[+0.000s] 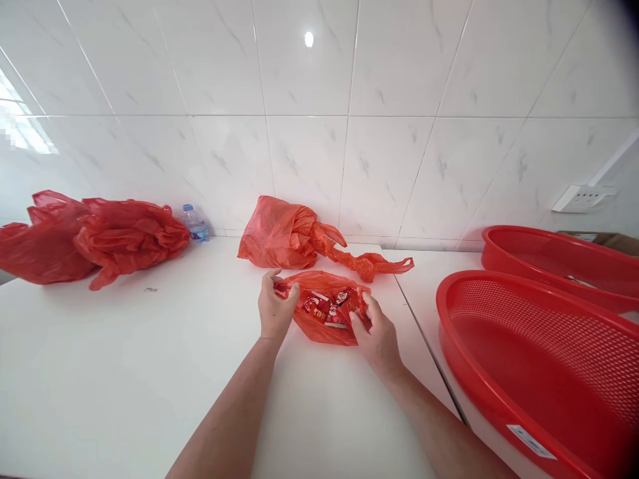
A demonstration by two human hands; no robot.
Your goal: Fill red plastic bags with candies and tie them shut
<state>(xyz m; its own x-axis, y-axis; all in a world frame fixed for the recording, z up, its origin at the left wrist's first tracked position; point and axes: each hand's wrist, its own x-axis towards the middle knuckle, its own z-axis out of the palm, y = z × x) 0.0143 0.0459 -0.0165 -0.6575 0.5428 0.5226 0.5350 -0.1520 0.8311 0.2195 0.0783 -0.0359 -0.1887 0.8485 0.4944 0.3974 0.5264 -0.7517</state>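
A thin red plastic bag [324,334] lies on the white table with its mouth spread apart. Inside it are several small red wrapped packets [322,306] with white and gold print; their kind is too small to make out. My left hand [278,306] grips the left edge of the mouth between thumb and fingers. On the other side, my right hand [377,332] pinches the right edge, its thumb over the packets. Just behind stands a fuller red plastic bag [279,233], its twisted handles trailing to the right.
Crumpled red bags [130,239] sit at the back left beside a water bottle [196,225]. Two red perforated baskets [474,372] stand on the right, across a seam in the white table [124,372]. A tiled wall with a power socket [584,198] closes the back.
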